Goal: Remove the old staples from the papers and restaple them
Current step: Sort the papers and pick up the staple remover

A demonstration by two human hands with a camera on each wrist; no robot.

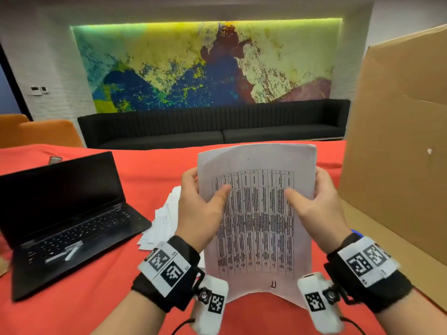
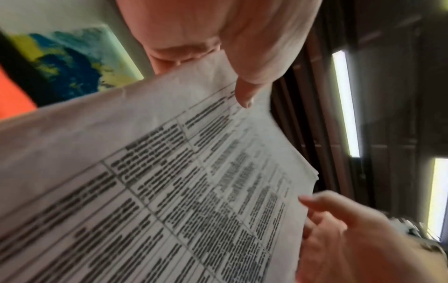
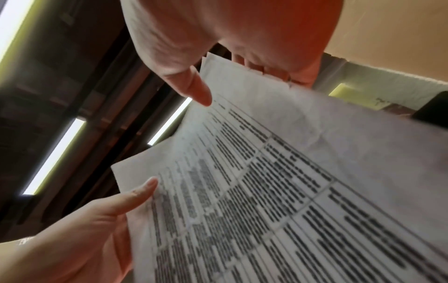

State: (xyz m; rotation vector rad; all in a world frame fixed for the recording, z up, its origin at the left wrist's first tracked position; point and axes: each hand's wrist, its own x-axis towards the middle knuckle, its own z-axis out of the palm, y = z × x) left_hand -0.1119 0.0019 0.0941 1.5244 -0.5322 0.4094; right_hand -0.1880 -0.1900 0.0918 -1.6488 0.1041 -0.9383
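left hand (image 1: 202, 209) raised, pinching | right hand (image 1: 316, 206) raised, pinching

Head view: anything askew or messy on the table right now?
Yes. Behind the left hand, a pile of loose papers lies fanned out unevenly on the red table. The printed sheets gripped by both hands bow slightly; right hand.

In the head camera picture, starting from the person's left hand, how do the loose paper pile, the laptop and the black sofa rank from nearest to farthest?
From the left hand:
1. Loose paper pile, just to its left on the red table.
2. Laptop, farther left on the table.
3. Black sofa, beyond the table against the far wall.
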